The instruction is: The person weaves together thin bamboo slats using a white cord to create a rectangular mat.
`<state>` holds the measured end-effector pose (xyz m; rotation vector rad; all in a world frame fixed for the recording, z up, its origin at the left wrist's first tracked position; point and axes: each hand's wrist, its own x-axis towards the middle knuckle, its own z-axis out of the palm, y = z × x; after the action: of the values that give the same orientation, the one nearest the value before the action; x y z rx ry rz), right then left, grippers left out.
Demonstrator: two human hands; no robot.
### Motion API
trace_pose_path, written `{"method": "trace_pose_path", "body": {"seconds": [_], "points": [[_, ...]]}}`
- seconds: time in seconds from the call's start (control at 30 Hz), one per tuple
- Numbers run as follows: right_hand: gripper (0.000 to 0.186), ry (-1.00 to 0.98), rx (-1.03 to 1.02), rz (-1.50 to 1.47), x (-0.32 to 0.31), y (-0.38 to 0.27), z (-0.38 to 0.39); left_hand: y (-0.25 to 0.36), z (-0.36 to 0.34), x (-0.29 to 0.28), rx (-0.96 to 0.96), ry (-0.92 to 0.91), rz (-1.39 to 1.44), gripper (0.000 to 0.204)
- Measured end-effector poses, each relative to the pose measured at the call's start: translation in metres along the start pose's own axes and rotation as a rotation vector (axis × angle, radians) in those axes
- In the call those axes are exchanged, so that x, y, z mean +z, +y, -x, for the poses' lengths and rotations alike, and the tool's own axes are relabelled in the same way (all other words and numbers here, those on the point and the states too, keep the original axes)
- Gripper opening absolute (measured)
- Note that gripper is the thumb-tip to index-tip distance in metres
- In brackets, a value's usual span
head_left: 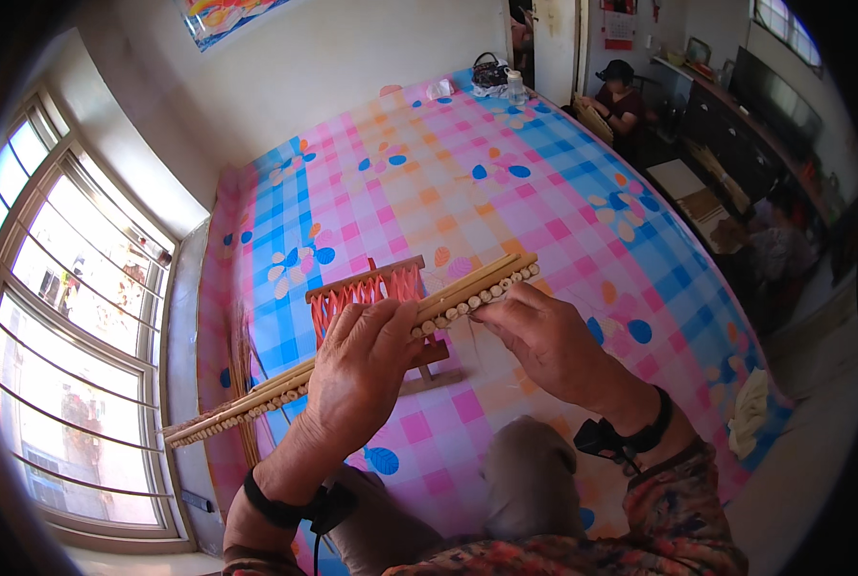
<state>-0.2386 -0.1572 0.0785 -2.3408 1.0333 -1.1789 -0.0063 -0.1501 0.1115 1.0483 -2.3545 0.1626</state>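
Observation:
A long, narrow strip of pale plant stalks (491,278) slants across in front of me, with a row of round cut ends along its near side. My left hand (360,370) is closed over its middle, thumb and fingers gripping it. Beside its right part, my right hand (549,341) is pinched together against the row of stalk ends. A thin strand seems to hang below those fingertips, but what they hold is too small to make out. Behind my left hand stands a small wooden frame (405,264) strung with red cords (352,296), partly hidden by hand and strip.
A checked, flowered cloth (419,192) covers the broad surface. Thin stalks (240,360) lie by the barred window (83,317). A bag (489,73) and bottle (516,88) stand at the far edge, a crumpled cloth (750,413) at right. Another person (621,104) sits beyond.

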Motion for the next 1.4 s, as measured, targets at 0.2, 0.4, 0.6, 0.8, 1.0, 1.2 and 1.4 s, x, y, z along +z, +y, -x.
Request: {"method": "trace_pose_path", "body": {"seconds": [0.2, 0.4, 0.6, 0.8, 1.0, 1.2, 1.4], "points": [[0.025, 0.143, -0.008, -0.098, 0.013, 0.006, 0.028, 0.017, 0.012, 0.007, 0.054, 0.052, -0.076, 0.041], [0.025, 0.187, 0.042, -0.107, 0.01, 0.002, 0.037, 0.021, 0.021, 0.005, -0.018, 0.045, 0.009, 0.044], [0.028, 0.045, 0.144, -0.172, -0.006, -0.006, 0.045, 0.028, 0.029, 0.006, -0.054, 0.069, 0.017, 0.043], [0.033, -0.015, 0.175, -0.216, -0.011, -0.01, 0.052, 0.032, 0.032, 0.007, -0.01, 0.105, -0.063, 0.039], [0.036, -0.05, 0.179, -0.151, -0.014, -0.017, 0.056, 0.036, 0.037, 0.005, 0.009, 0.088, -0.136, 0.037], [0.037, -0.041, 0.164, -0.102, -0.01, -0.022, 0.059, 0.034, 0.036, 0.003, 0.045, 0.105, -0.122, 0.036], [0.041, -0.03, 0.148, -0.135, -0.008, -0.021, 0.062, 0.036, 0.037, 0.003, 0.063, 0.095, -0.107, 0.036]]}}
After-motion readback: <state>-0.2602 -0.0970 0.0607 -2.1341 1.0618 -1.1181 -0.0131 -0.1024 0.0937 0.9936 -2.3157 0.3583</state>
